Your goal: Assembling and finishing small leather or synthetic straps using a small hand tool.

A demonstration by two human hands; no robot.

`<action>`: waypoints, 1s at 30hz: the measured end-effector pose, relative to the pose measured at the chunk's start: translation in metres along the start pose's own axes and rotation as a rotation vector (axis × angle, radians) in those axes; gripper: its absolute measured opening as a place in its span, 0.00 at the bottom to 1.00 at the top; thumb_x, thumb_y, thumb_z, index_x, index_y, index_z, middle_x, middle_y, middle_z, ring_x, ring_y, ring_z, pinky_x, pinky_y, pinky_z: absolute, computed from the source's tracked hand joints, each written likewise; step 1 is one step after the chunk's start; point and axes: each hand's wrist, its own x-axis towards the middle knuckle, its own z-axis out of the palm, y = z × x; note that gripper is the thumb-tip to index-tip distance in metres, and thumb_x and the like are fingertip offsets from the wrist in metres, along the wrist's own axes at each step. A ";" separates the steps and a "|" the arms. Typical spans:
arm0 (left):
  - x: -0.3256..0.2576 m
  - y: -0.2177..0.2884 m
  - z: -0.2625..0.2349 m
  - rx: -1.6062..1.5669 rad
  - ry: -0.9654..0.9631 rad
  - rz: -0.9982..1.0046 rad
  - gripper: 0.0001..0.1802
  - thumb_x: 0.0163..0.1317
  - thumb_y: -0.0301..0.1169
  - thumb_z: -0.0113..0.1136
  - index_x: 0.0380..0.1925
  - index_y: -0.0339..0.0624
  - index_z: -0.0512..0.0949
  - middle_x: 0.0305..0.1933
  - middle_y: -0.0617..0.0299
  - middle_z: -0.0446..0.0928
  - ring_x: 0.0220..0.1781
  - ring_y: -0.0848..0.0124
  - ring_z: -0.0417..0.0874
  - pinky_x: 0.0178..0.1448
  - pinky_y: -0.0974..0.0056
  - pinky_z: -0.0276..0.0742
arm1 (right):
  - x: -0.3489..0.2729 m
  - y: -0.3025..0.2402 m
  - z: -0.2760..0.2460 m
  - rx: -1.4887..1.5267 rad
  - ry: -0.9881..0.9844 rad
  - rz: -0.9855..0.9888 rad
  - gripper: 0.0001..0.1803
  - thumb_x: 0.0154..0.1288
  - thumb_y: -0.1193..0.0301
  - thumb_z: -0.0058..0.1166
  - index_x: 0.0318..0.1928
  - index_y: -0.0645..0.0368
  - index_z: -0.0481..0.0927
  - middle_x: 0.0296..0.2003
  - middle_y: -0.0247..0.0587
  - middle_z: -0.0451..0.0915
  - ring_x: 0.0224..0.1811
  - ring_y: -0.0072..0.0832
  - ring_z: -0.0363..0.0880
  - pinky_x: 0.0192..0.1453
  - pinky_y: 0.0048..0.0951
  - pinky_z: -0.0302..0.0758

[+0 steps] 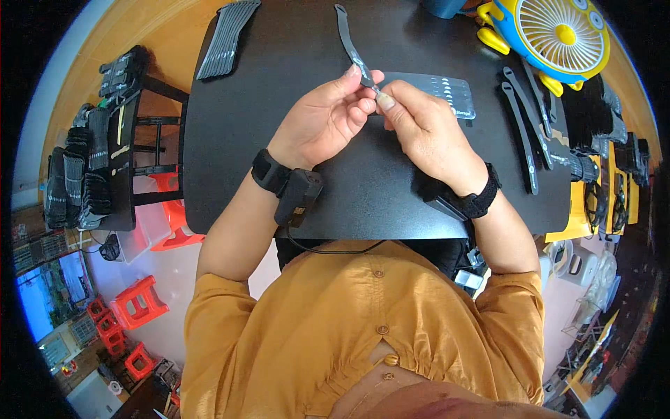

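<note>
A dark grey flat strap (pixel 345 35) with a hole at its far end slants across the table. My left hand (pixel 317 122) is closed on it, thumb on top beside a small pale print. My right hand (pixel 433 133) pinches the strap's near end between thumb and forefinger; a small pale bit shows there, too little to name. Partly behind my right hand lies a greyish see-through card (pixel 457 87) with a row of white marks. Both wrists wear black bands with small dark devices.
A fanned stack of straps (pixel 227 42) lies at the table's far left. Several loose straps (pixel 520 133) lie on the right, near a yellow and blue fan (pixel 558 35). Bundled dark straps (pixel 73 174) pile up on a side stand. Red stools (pixel 139 302) stand on the floor at left.
</note>
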 end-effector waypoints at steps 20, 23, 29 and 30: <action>0.000 -0.002 0.002 -0.053 -0.024 -0.026 0.21 0.75 0.39 0.46 0.51 0.28 0.73 0.37 0.59 0.74 0.33 0.76 0.72 0.32 0.79 0.76 | 0.000 -0.005 -0.004 0.196 -0.106 0.241 0.14 0.75 0.64 0.44 0.41 0.62 0.78 0.23 0.44 0.78 0.27 0.35 0.80 0.33 0.33 0.75; 0.000 -0.002 0.002 -0.048 -0.020 -0.024 0.21 0.75 0.39 0.46 0.50 0.28 0.73 0.37 0.59 0.74 0.33 0.77 0.73 0.32 0.79 0.76 | 0.000 -0.007 -0.004 0.198 -0.110 0.249 0.14 0.75 0.64 0.44 0.40 0.62 0.77 0.23 0.44 0.78 0.27 0.36 0.80 0.33 0.33 0.74; 0.000 -0.002 0.002 -0.048 -0.003 -0.026 0.20 0.75 0.38 0.45 0.50 0.28 0.73 0.37 0.59 0.74 0.33 0.77 0.72 0.32 0.79 0.76 | 0.000 -0.006 -0.004 0.189 -0.105 0.243 0.14 0.75 0.64 0.45 0.38 0.61 0.77 0.23 0.44 0.78 0.26 0.37 0.80 0.32 0.34 0.74; 0.000 -0.002 0.002 -0.041 0.003 -0.026 0.20 0.75 0.38 0.46 0.50 0.28 0.73 0.37 0.59 0.74 0.33 0.77 0.72 0.32 0.79 0.76 | 0.000 -0.006 -0.004 0.183 -0.105 0.245 0.14 0.75 0.64 0.45 0.38 0.61 0.77 0.23 0.44 0.78 0.26 0.37 0.80 0.32 0.34 0.74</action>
